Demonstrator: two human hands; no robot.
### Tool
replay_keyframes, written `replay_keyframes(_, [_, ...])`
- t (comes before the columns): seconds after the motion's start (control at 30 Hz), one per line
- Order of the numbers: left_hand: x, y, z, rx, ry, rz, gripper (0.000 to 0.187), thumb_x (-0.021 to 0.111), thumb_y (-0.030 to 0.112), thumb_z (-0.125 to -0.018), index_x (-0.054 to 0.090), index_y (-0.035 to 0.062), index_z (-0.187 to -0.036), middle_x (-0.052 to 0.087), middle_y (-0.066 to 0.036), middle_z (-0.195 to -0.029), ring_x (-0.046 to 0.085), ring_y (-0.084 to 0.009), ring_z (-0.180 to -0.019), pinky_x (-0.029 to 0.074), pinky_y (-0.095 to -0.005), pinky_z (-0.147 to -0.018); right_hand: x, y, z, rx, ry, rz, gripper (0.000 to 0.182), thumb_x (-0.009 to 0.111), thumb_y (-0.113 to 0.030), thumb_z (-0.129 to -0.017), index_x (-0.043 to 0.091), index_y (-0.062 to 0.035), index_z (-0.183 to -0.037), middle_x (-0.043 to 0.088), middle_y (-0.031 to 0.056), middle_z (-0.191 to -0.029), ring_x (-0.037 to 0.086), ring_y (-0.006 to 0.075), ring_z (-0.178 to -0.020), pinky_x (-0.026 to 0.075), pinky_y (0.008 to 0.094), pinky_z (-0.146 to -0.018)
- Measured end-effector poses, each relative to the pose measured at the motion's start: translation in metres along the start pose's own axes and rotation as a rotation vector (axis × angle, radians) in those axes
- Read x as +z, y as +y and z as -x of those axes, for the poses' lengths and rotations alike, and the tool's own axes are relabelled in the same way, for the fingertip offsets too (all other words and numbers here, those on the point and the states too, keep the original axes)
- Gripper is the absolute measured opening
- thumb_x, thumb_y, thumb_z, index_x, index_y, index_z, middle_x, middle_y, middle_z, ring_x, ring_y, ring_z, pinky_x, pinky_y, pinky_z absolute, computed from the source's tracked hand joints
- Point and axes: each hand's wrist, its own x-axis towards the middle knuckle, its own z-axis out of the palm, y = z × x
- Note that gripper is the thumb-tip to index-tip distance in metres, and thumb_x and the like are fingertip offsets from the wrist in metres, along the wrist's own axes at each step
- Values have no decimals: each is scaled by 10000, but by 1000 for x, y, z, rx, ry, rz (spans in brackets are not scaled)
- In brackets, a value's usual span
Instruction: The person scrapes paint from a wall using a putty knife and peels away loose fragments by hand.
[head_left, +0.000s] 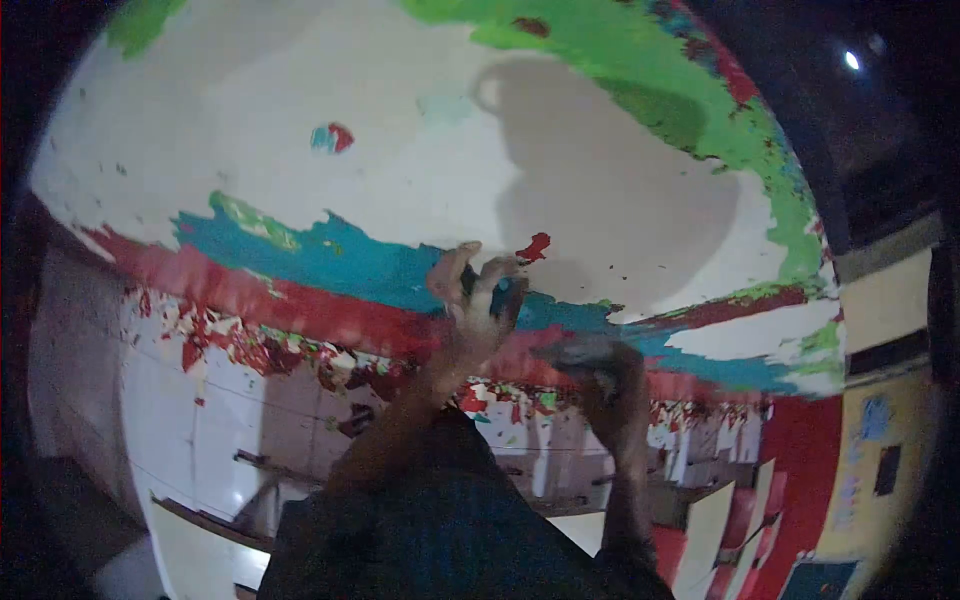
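Note:
In the middle of the head view, my left hand (474, 300) is raised against a broad painted surface (400, 190) with white, green, teal and red layers. Its fingers curl around a small dark object (508, 298) with a bluish spot, right at the teal band (350, 262). Lower and to the right, my right hand (612, 380) is closed and smeared by motion. A greyish, dark piece (580, 352) shows at its fingers, near the red band (380, 325); I cannot tell its kind. A red patch (537, 247) lies just above my left fingertips.
Below the bands runs a strip of loose paint flakes (270, 350) over pale panels (190, 400). Shadows fall across the white area. A red wall (795, 470) and a yellowish wall (865, 480) stand at the right. A lamp (852, 60) glows at the upper right.

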Motion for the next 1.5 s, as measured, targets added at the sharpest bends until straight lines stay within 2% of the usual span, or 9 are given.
replay_keyframes(0.03, [0,-1,0,-27,24,-16,512,726,222,-661,506,77,-1100,309,-193,-1202,315,-329,-1095,313,-433,-866,-7,-7,-18,-168,23,140,319,603,-95,-766,482,-50,-1057,600,156,-906,616,258,-728,481,373,-607])
replay_keyframes(0.1, [0,0,-3,-67,47,-58,525,713,250,-658,508,106,-1120,327,-164,-1206,340,-322,-1073,273,-454,-868,-23,-11,-46,-333,-21,256,365,646,-109,-737,528,-60,-1079,599,130,-889,614,220,-698,491,318,-619])
replay_keyframes(0.27, [18,4,0,-96,178,-131,593,687,355,-668,479,100,-1161,294,-199,-1275,314,-373,-1141,216,-533,-921,-46,-46,-106,-642,-280,795,359,629,-75,-729,547,-116,-1076,603,90,-814,602,226,-692,486,317,-571])
replay_keyframes(0.43, [33,5,2,-118,305,-86,587,691,341,-662,477,115,-1160,280,-185,-1317,290,-375,-1192,182,-560,-948,-41,-56,-125,-937,-252,932,353,608,-99,-734,553,-150,-1079,586,81,-772,574,245,-620,470,332,-534])
replay_keyframes(0.6, [37,3,4,-148,356,-34,571,688,328,-659,486,124,-1152,307,-144,-1321,299,-346,-1200,179,-564,-949,-31,-66,-129,-1000,-256,1020,411,599,-119,-740,526,-211,-1134,561,72,-715,565,242,-604,461,341,-521])
replay_keyframes(0.87, [40,-2,6,-108,410,38,539,722,253,-624,515,114,-1102,319,-121,-1337,291,-323,-1222,163,-548,-967,-24,-72,-131,-961,-300,1061,451,586,-123,-746,499,-219,-1179,528,75,-673,544,233,-565,448,344,-503])
replay_keyframes(1.07, [55,1,7,-108,540,99,430,708,222,-651,532,98,-1023,324,-137,-1332,256,-329,-1245,138,-541,-980,-23,-84,-133,-1168,-323,1146,493,599,-136,-707,499,-215,-1184,425,64,-598,466,213,-490,387,338,-465])
replay_keyframes(1.27, [61,8,3,-163,565,126,387,699,205,-659,543,129,-1005,311,-141,-1331,222,-346,-1254,109,-533,-986,-18,-96,-143,-1356,-344,1200,528,614,-138,-651,516,-201,-1166,411,52,-590,452,195,-482,367,319,-447])
replay_keyframes(1.5, [62,11,-1,-181,590,88,281,669,200,-672,573,126,-925,302,-145,-1325,226,-349,-1248,89,-537,-989,-14,-88,-150,-1332,-260,1168,484,604,-141,-634,559,-185,-1114,429,45,-583,460,186,-475,371,310,-440])
